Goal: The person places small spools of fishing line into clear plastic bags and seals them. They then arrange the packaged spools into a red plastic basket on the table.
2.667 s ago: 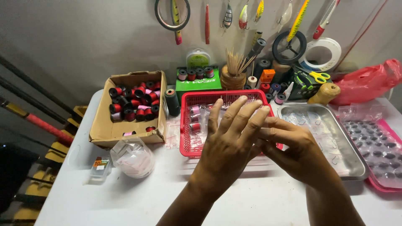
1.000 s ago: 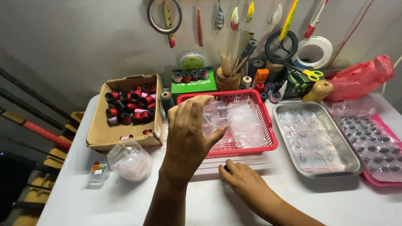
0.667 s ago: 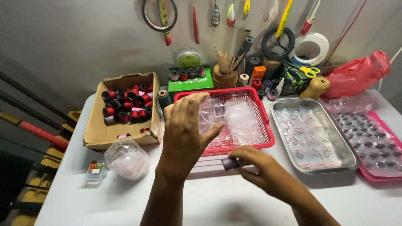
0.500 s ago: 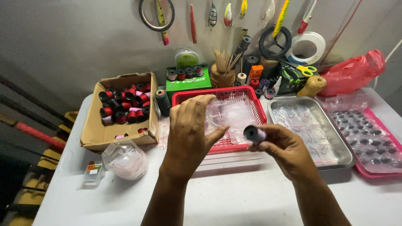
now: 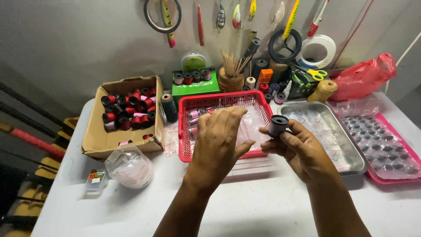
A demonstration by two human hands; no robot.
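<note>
The right hand (image 5: 302, 151) holds a small dark spool (image 5: 278, 125) upright between thumb and fingertips, raised above the tabletop (image 5: 245, 206) just right of the red basket (image 5: 186, 140). The left hand (image 5: 221, 142) hovers over the basket with fingers curled loosely downward; whether it pinches anything, I cannot tell. Clear plastic bags lie in the basket. A metal tray (image 5: 351, 151) sits right of the basket, and a pink tray (image 5: 386, 173) of dark weights beyond it. A cardboard box (image 5: 94, 136) of red and black spools stands to the left, a clear bag (image 5: 129, 166) in front of it.
</note>
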